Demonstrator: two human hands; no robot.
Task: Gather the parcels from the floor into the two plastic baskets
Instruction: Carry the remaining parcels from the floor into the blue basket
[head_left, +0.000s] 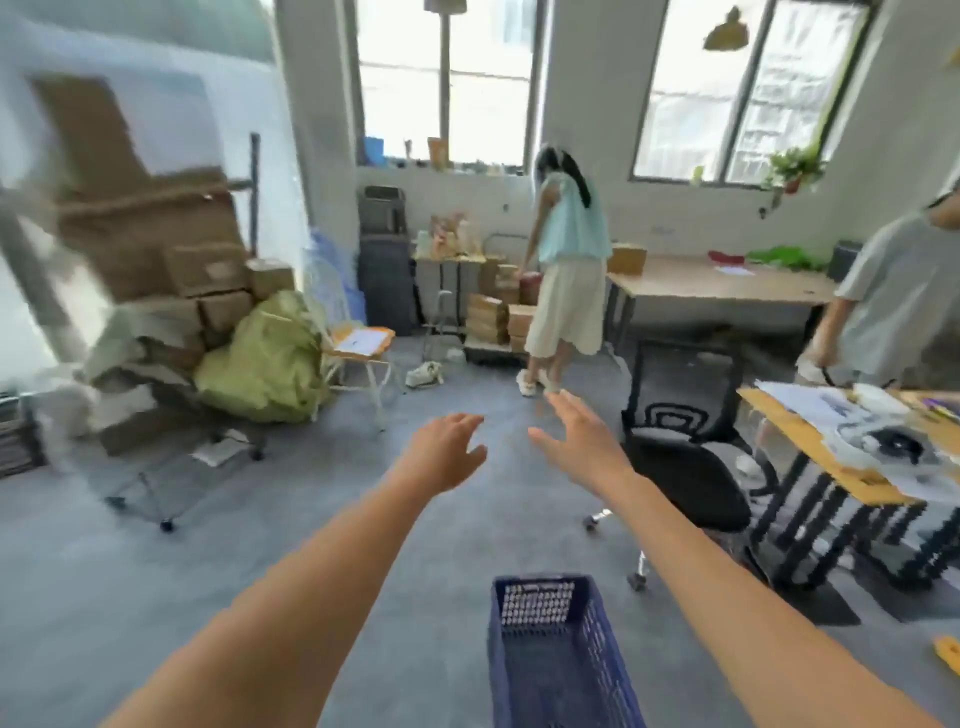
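Your left hand and your right hand are both stretched out ahead of you over the grey floor, fingers spread and relaxed, holding nothing and not touching each other. That reach looks like balance or a lead-in to a pickup, though no parcel lies under either palm. One dark blue perforated plastic basket stands on the floor near you, between your forearms, and what shows of its inside looks empty; the second basket is not in view. The likeliest parcels are the brown cardboard boxes piled far left beside a bulging yellow-green sack, well apart from the basket. A black office chair stands just right of your reach, so steer clear of it.
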